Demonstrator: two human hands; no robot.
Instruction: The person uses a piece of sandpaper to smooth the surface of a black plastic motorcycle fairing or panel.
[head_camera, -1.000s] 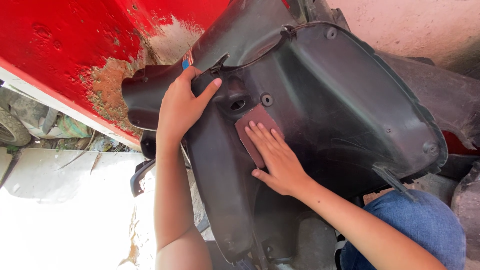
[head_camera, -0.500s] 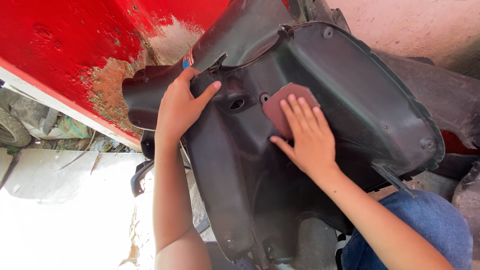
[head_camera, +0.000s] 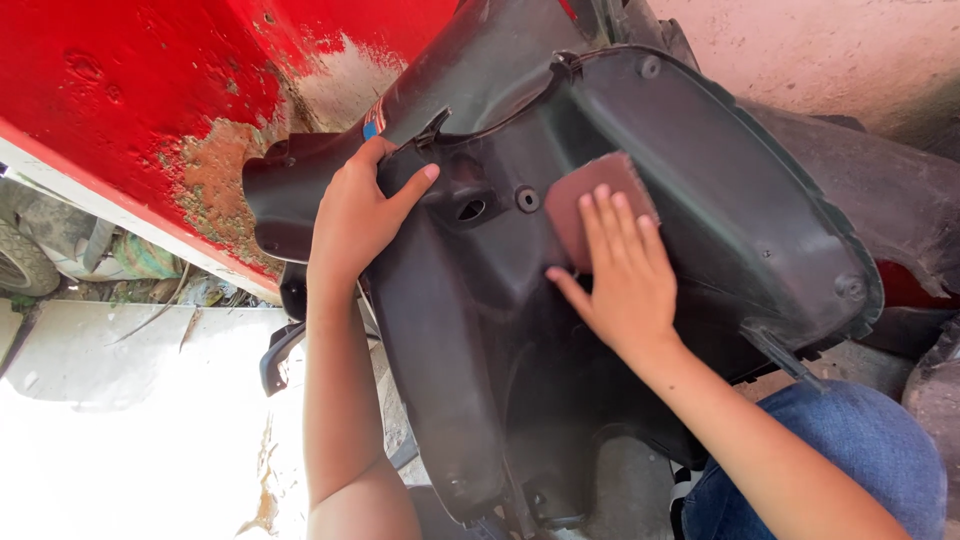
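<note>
Setting: outdoor work spot; pale concrete ground (head_camera: 120, 420) at near left, rough wall (head_camera: 800, 50) at far right.

Item 1: red body panel (head_camera: 120, 90), far left, paint chipped to bare rusty patches along its lower edge.

Item 2: black plastic fairing (head_camera: 470, 340), large moulded shell, centre of view, inner face turned toward the person, with 1 oval slot and 1 round hole near its upper middle.

Item 3: left hand (head_camera: 352, 215), curled over the fairing's upper left edge, thumb out along the plastic, apparently steadying the shell against pressure from the other side.

Item 4: right hand (head_camera: 622, 280), flat, fingers spread narrow, pressing a reddish-brown abrasive sheet (head_camera: 585, 200) onto the fairing's curved inner wall; flat palm keeps the sheet in full contact.

Item 5: blue denim knee (head_camera: 850, 450), near right, below the fairing; possibly propping it, contact unclear.
</note>
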